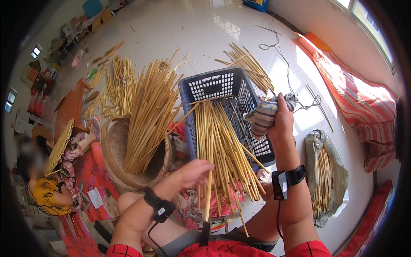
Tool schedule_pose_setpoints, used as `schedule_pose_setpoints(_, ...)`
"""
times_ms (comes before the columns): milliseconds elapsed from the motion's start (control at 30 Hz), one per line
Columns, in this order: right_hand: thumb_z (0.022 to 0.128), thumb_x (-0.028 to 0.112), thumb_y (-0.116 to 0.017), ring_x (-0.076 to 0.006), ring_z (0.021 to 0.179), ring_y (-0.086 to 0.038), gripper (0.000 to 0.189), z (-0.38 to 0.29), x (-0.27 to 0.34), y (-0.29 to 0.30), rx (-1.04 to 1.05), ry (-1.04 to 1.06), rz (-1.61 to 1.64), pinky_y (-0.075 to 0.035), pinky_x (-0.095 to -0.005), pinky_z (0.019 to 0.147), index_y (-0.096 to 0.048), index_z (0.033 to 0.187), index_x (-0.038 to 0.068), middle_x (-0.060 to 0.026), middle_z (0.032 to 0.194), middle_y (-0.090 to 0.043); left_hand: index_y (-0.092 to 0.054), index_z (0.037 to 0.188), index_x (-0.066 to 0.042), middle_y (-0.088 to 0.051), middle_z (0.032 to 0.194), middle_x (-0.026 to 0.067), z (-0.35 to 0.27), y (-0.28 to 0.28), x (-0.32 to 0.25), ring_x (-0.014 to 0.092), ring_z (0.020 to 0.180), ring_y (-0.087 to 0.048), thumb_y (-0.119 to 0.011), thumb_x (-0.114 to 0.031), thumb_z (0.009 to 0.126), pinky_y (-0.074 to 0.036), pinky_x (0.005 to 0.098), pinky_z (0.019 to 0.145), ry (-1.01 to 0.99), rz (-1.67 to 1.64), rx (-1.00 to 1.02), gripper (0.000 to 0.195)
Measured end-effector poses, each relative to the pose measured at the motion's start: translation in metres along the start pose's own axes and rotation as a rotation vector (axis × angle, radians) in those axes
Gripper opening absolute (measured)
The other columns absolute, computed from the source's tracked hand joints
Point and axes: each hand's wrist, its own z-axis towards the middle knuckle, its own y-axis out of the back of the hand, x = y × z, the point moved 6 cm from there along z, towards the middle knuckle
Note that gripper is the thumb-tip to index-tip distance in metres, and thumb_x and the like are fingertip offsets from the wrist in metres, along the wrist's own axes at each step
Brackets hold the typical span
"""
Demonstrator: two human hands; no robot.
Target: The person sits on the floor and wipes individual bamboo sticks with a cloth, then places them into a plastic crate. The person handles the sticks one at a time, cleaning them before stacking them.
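My left hand (196, 173) has its fingers closed on the lower part of one straw-coloured stalk (210, 180), beside a loose bundle of stalks (224, 151). That bundle leans out of a dark blue plastic crate (210, 77) towards my lap. Over the crate's right edge, my right hand (282, 120) grips a striped cloth (265, 117), folded or bunched up. Left of the crate, a woven basket (110, 160) holds a thick upright sheaf of stalks (151, 122).
More stalks (249, 67) lie on the tiled floor behind the crate. A plastic-wrapped bundle (324, 180) lies at right, near a striped red fabric (346, 106). Tangled cord (285, 61) trails across the floor. Another person (53, 196) sits at far left beside a wooden stool (72, 104).
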Motion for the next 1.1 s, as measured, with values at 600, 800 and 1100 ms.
schedule_pose_setpoints(600, 0.095, 0.031, -0.056, -0.02, 0.068, -0.064, 0.025, -0.007, 0.0, -0.006, 0.019, -0.016, -0.015, -0.054, -0.0364, 0.064, -0.057, 0.088, 0.007, -0.008, 0.079, -0.064, -0.055, 0.093, -0.008, -0.066, 0.076, 0.0112, -0.004, -0.029, -0.009, 0.011, 0.054, -0.057, -0.053, -0.022, 0.095, -0.044, 0.0185, 0.048, -0.035, -0.268, 0.147, 0.015)
schedule_pose_setpoints(800, 0.092, 0.027, -0.06, -0.0186, 0.067, -0.062, 0.023, -0.009, 0.001, -0.008, 0.014, -0.018, 0.045, -0.052, -0.0352, 0.059, -0.057, 0.091, 0.003, -0.0071, 0.08, -0.062, -0.054, 0.092, -0.007, -0.068, 0.078, 0.0155, -0.02, -0.05, -0.004, 0.011, 0.054, -0.059, -0.052, -0.023, 0.096, -0.044, 0.0182, 0.046, 0.009, -0.283, 0.126, 0.017)
schedule_pose_setpoints(1100, 0.092, 0.027, -0.06, -0.018, 0.066, -0.061, 0.023, -0.009, -0.003, -0.008, 0.027, -0.009, 0.025, -0.051, -0.0346, 0.058, -0.058, 0.091, 0.004, -0.0066, 0.079, -0.061, -0.053, 0.093, -0.009, -0.066, 0.079, 0.0108, -0.044, -0.058, -0.018, 0.012, 0.06, -0.06, -0.052, -0.024, 0.096, -0.045, 0.0195, 0.049, -0.039, -0.326, 0.274, 0.016)
